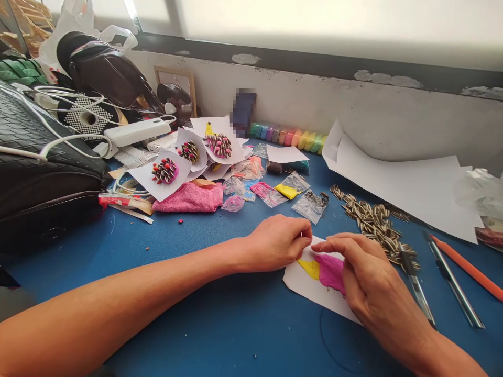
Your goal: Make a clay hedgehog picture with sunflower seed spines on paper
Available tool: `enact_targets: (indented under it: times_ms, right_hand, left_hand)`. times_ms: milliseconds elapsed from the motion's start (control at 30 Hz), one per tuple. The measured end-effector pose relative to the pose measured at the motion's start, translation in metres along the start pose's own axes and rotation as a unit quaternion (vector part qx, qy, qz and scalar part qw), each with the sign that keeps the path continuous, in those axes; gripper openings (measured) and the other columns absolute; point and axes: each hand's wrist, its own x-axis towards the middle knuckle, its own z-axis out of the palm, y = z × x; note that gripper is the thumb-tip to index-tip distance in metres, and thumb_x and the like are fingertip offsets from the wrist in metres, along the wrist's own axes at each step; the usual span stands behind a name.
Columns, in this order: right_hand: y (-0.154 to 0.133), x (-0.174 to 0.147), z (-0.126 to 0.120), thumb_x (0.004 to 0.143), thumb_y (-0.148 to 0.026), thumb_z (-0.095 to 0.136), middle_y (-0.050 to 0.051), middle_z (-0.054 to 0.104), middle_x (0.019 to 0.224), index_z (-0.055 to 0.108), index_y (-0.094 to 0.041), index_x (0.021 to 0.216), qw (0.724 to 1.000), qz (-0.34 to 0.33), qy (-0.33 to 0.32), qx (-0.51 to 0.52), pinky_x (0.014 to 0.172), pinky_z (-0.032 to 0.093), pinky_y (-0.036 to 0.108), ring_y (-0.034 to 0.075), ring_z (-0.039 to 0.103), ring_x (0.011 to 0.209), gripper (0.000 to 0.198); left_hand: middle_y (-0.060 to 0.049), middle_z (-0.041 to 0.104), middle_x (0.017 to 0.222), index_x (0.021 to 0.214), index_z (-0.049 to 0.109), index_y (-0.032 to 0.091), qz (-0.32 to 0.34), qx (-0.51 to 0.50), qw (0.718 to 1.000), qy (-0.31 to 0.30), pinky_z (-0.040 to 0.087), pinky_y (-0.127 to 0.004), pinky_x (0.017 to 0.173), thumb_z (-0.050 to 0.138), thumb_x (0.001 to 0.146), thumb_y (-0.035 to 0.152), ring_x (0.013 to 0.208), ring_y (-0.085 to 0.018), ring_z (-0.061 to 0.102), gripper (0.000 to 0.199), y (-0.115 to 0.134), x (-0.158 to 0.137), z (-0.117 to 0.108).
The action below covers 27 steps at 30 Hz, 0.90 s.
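A small white paper card [295, 281] lies on the blue table, with flattened yellow clay [310, 268] and magenta clay [330, 271] pressed side by side on it. My left hand [280, 242] is at the card's upper left edge, thumb and forefinger pinched together just above the yellow clay. What sits in that pinch is hidden. Over the card's right part, my right hand [367, 269] reaches with fingers stretched out, a fingertip near the top of the clay where the two colours meet. It covers the magenta clay's right end.
Striped sunflower seeds [371, 217] lie heaped behind my right hand. A craft knife [418, 288], a pen [456, 280] and an orange marker [467, 267] are at right. Clay packets [291, 189], a pink cloth [188, 198] and seed-covered clay figures [165, 171] lie farther back.
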Motion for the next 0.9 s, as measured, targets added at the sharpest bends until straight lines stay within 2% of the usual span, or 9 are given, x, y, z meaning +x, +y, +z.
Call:
enact_targets:
  times_ms: [300,733,900]
  right_hand:
    - [0.0040,0.0006,0.0007,0.086,-0.004,0.042,0.007,0.071,0.097,0.067,-0.024,0.096,1.000,-0.020,0.002,-0.014,0.081,0.056,0.036,0.021,0.067,0.099,0.033]
    - [0.0015,0.0001,-0.0005,0.088,-0.004,0.042,0.007,0.072,0.096,0.067,-0.022,0.102,0.999,-0.032,0.010,-0.012,0.083,0.057,0.035,0.020,0.067,0.103,0.033]
    - [0.0031,-0.0006,-0.0010,0.089,-0.009,0.044,0.008,0.072,0.095,0.070,-0.022,0.095,1.000,-0.014,-0.003,-0.006,0.082,0.057,0.038,0.023,0.068,0.101,0.029]
  left_hand:
    - [0.003,0.063,0.070,0.084,0.064,0.018,0.000,0.000,1.000,0.001,0.037,-0.021,0.057,0.051,0.091,0.009,0.063,-0.013,0.054,0.017,-0.0010,0.0007,0.0011]
    - [0.003,0.063,0.069,0.083,0.063,0.018,0.003,-0.002,1.000,0.001,0.038,-0.020,0.056,0.052,0.090,0.009,0.062,-0.012,0.054,0.016,-0.0015,0.0011,0.0014]
    - [0.003,0.063,0.070,0.084,0.064,0.018,0.005,-0.002,1.000,0.004,0.039,-0.021,0.056,0.051,0.090,0.009,0.063,-0.012,0.054,0.016,-0.0020,0.0012,0.0025]
